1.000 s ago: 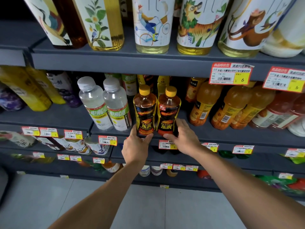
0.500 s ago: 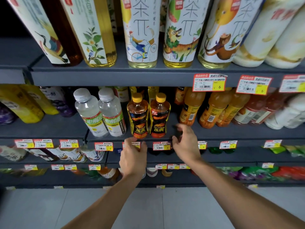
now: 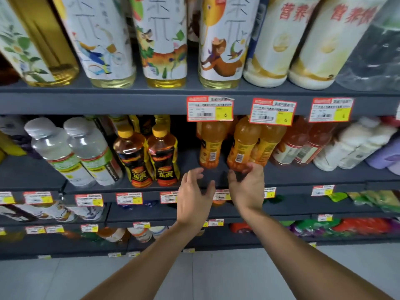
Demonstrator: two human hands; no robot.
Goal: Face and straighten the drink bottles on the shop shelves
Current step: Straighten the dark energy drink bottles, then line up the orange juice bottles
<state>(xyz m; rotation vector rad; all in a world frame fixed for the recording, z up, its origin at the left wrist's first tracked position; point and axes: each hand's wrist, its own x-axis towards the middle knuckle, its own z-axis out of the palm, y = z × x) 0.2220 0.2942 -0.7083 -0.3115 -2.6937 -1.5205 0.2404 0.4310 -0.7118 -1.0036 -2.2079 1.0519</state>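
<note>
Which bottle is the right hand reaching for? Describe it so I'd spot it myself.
Find the middle shelf, below the red-and-yellow price tags. Among the orange juice bottles, it is the one at the right hand. Its barcode faces out, and a gap separates it from the lone orange bottle to its left.

**Readable labels on the shelves**

We read a large "茶π" on the tall tea bottles (image 3: pixel 162 40) on the top shelf, and red "营养" on the white bottles (image 3: pixel 279 40) beside them. Two yellow price tags (image 3: pixel 210 108) show "6". The dark bottles (image 3: pixel 164 156) carry "乐虎". The other tags are too blurred for us.
</note>
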